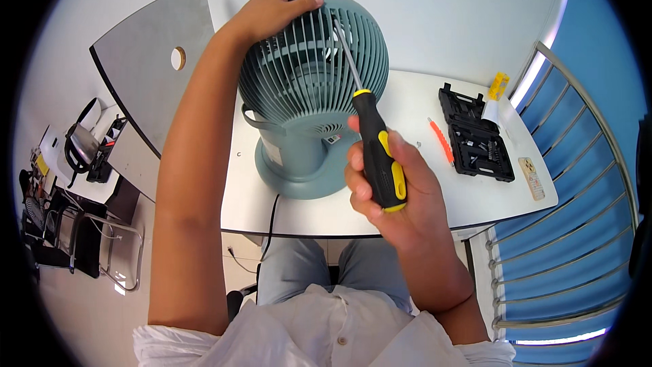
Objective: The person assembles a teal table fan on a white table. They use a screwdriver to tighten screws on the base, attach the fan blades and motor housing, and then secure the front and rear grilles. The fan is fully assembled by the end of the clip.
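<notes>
A grey-green table fan (299, 143) stands on the white desk with the slatted grille of its round head facing me. My left hand (275, 13) grips the top left rim of the head, thumb lying on the grille and fingers over the edge. In my right hand (414, 194) is a black and yellow screwdriver (377, 149), held by its handle with the fingers wrapped round. Its metal shaft slants up and away, and the tip reaches the upper part of the grille. Whether the tip sits in a screw is too small to tell.
On the white desk (414, 211), an open black tool case (479, 143) with bits lies right of the fan. Near it are an orange-handled tool (441, 139), a remote control (532, 178) and a yellow box (499, 85). A black cord (270, 224) hangs over the front edge. Metal railings (577, 136) flank the right.
</notes>
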The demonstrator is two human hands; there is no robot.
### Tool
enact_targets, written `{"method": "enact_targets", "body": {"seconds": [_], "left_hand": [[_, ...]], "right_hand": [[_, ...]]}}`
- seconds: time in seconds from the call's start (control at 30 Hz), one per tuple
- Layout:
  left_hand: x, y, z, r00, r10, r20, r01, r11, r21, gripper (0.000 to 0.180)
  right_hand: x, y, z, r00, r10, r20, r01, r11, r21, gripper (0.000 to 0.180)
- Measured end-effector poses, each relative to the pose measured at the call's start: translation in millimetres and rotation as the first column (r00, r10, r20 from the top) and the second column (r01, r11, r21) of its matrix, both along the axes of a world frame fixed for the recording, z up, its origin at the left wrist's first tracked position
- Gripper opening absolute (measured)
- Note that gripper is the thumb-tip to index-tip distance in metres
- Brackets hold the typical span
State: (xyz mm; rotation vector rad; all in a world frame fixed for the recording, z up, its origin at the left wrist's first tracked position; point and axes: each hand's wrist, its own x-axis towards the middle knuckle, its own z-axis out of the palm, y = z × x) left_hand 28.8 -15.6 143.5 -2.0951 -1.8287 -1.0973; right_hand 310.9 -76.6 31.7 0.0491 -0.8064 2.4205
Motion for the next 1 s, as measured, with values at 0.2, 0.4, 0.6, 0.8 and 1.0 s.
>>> {"method": "enact_targets", "body": {"seconds": [0.2,0.4,0.6,0.8,1.0], "left_hand": [[-0.8,0.5,0.7,1.0,0.006,0.005,-0.006,1.0,-0.015,0.049],[-5.3,6.9,-1.1,1.0,0.0,0.002,0.0,0.999,0.037,0.059],[-5.9,3.9,-2.4,1.0,-0.002,-0.005,0.002,0.999,0.038,0.057],[-6.8,5.5,-2.0,0.999,-0.008,0.035,0.007,1.0,0.022,0.056],[-7.2,3.2,-0.5,1.0,0.009,0.022,-0.01,1.0,0.02,0.056]], "right_hand": [[-7.7,-19.8,15.1,0.963,-0.167,0.212,0.155,0.985,0.071,0.039],[-5.3,-24.4,12.1,0.978,-0.197,0.062,0.2,0.979,-0.032,0.03],[-7.7,-34.9,12.7,0.81,-0.569,0.143,0.528,0.813,0.247,0.051],[-36.2,-31.8,-34.4,0.329,-0.893,-0.306,0.703,0.015,0.711,0.054],[-42.8,-16.2,-52.2,0.177,-0.835,-0.52,0.571,-0.344,0.746,0.051]]}}
